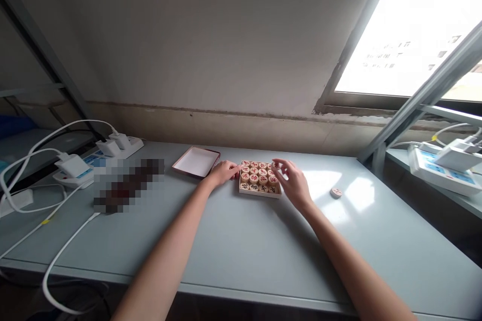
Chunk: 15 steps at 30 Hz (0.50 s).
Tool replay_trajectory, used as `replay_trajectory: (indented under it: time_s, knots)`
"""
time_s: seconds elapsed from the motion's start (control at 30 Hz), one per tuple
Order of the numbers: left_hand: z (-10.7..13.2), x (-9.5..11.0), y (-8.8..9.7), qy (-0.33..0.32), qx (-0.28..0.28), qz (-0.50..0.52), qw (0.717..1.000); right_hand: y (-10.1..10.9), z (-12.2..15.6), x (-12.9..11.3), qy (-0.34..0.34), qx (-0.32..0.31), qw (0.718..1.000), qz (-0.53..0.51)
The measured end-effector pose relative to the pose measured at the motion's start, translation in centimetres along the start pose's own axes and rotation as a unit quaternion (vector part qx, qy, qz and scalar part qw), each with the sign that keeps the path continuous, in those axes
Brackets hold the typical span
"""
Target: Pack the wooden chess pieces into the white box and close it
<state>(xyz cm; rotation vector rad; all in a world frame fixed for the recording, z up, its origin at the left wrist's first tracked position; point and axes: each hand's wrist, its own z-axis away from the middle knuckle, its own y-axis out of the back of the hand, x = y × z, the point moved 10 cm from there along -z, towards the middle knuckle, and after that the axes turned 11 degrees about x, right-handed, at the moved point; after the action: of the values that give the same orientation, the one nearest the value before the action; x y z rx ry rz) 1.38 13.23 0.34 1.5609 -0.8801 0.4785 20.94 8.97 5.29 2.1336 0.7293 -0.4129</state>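
Two open hands are held empty, the left hand [223, 172] beside and the right hand [292, 184] above a tray of xiangqi pieces [259, 178] by the back edge of the surface [211, 256], where a careless knock could scatter them.

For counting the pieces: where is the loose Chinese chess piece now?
In the head view, the loose Chinese chess piece lies on the table, right of the right hand and the tray.

The camera sits on my head, above the near edge of the tabletop [241, 246]; it faces forward and down, past my left hand [224, 173] and right hand [293, 184], toward the wall [196, 45]; the window [410, 25] cuts in at upper right.
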Motion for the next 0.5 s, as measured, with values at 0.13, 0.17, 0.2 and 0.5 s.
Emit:
replay_trajectory:
  time_s: [0.13,0.17,0.2,0.5]
  knots:
    - [0.2,0.1,-0.1,0.009,-0.019,-0.005,1.000,-2.1,1.4,-3.5,0.053,-0.057,0.996,-0.034]
    - [0.3,0.0,-0.2,0.013,-0.026,-0.010,1.000,-2.5,1.8,-4.3,0.072,-0.068,0.994,-0.037]
    - [0.3,0.0,-0.2,0.019,-0.033,-0.014,0.999,-2.9,2.1,-5.0,0.092,-0.074,0.992,-0.036]
    - [0.5,0.1,-0.7,0.024,-0.067,0.002,0.997,-4.2,3.6,-7.5,0.199,-0.112,0.973,0.028]
